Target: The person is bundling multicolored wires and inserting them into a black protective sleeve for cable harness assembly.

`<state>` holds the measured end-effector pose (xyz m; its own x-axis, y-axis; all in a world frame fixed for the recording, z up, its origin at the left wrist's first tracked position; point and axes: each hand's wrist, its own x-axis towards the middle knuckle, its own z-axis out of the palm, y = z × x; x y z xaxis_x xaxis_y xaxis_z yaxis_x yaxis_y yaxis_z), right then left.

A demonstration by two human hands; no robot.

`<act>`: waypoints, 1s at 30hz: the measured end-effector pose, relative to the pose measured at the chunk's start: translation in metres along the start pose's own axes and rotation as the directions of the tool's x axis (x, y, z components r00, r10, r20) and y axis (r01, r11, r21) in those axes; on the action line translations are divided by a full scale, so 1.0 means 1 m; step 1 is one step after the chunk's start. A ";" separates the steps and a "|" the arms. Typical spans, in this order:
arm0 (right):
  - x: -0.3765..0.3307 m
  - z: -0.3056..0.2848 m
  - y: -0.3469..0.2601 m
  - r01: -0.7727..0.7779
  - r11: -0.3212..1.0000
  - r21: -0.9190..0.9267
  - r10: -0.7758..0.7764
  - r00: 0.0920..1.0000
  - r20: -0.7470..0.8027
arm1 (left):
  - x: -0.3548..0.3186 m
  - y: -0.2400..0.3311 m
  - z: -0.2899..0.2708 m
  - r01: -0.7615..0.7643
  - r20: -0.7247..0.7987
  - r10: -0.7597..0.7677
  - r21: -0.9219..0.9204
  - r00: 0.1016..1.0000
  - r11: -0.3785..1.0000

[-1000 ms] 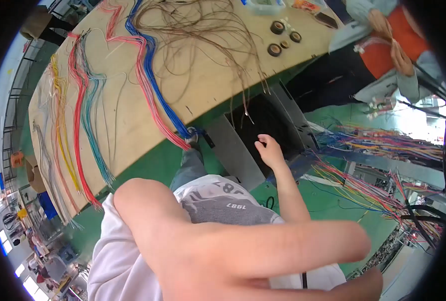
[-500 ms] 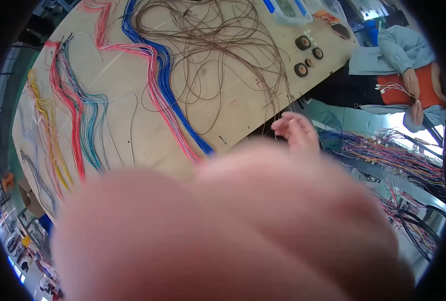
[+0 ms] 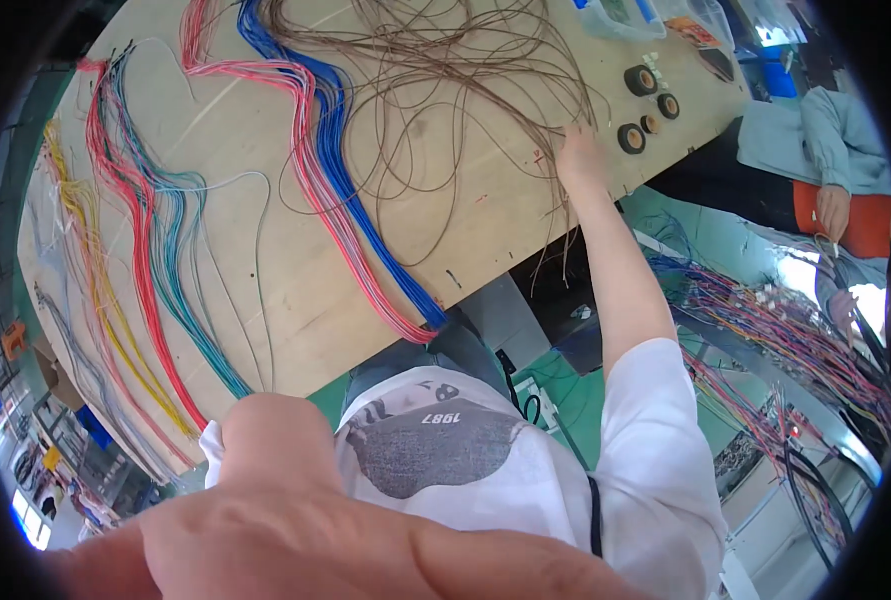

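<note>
My right hand [image 3: 580, 160] reaches over the far edge of the right side of the wooden table, its fingers closed on a strand of the loose brown wires [image 3: 555, 135]. The wire ends hang down past the table edge below it. My left hand [image 3: 265, 540] is very close to the camera along the bottom of the view, with the forearm bent up in front of me. Its fingers are out of sight. Nearest my body lie the blue wire bundle [image 3: 350, 190] and the pink-red wire bundle [image 3: 315, 170], their ends at the table's front edge.
Red wires [image 3: 143, 220], teal wires [image 3: 170, 250] and yellow wires [image 3: 90, 220] run down the left of the table [image 3: 295, 300]. Black tape rolls [image 3: 631, 138] and a clear box [image 3: 615, 25] sit at the right. Another person [image 3: 815, 150] stands beyond, near hanging cables [image 3: 755, 320].
My right hand has moved up and onto the brown wires from beside the table edge. My left hand has dropped from covering much of the view to its bottom. The view has shifted slightly.
</note>
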<state>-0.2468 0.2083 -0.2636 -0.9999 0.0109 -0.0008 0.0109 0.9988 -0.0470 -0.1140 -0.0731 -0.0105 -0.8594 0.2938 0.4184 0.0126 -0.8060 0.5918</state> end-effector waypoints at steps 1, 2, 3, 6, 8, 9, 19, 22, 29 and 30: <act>0.002 0.005 0.005 0.049 0.998 -0.037 -0.049 0.999 0.006 | -0.002 0.003 -0.004 0.024 -0.025 -0.024 -0.010 0.999 1.000; 0.003 0.009 0.010 0.097 0.992 -0.075 -0.097 0.995 0.012 | -0.003 0.003 -0.004 0.047 -0.049 -0.048 -0.021 0.998 0.999; 0.006 0.008 0.006 0.110 0.992 -0.065 -0.109 0.994 0.011 | 0.000 0.005 -0.011 0.066 -0.070 -0.068 -0.025 0.995 0.998; 0.013 0.004 0.004 0.149 0.985 -0.085 -0.140 0.985 0.097 | 0.016 0.002 -0.033 0.123 -0.117 -0.130 -0.061 0.985 0.990; 0.015 0.008 0.015 0.212 0.973 -0.091 -0.196 0.967 0.163 | 0.017 -0.002 -0.033 0.168 -0.134 -0.181 -0.106 0.974 0.980; 0.014 0.007 0.021 0.195 0.975 -0.103 -0.176 0.971 0.163 | 0.026 -0.017 -0.054 0.332 -0.329 -0.322 -0.029 0.888 0.943; -0.051 0.007 -0.052 -0.215 0.810 0.546 0.268 0.963 -0.018 | 0.036 -0.226 -0.210 0.590 -0.607 0.029 0.760 0.794 -0.273; -0.099 0.008 -0.074 -0.264 0.758 0.596 0.245 0.963 0.115 | 0.036 -0.230 -0.226 0.614 -0.675 -0.045 0.695 0.737 -0.373; -0.058 -0.085 -0.098 0.219 0.773 0.595 0.049 0.915 -0.400 | 0.036 -0.144 -0.145 0.607 -0.528 -0.330 0.764 0.783 0.217; -0.045 -0.098 -0.100 0.354 0.741 0.570 -0.049 0.876 -0.480 | 0.038 -0.125 -0.125 0.554 -0.457 -0.349 0.790 0.818 0.263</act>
<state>-0.2026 0.1128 -0.1613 -0.8763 -0.0172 0.4814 -0.3462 0.7174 -0.6046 -0.2124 -0.0258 -0.1547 -0.9411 0.2866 -0.1792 -0.0688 0.3568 0.9317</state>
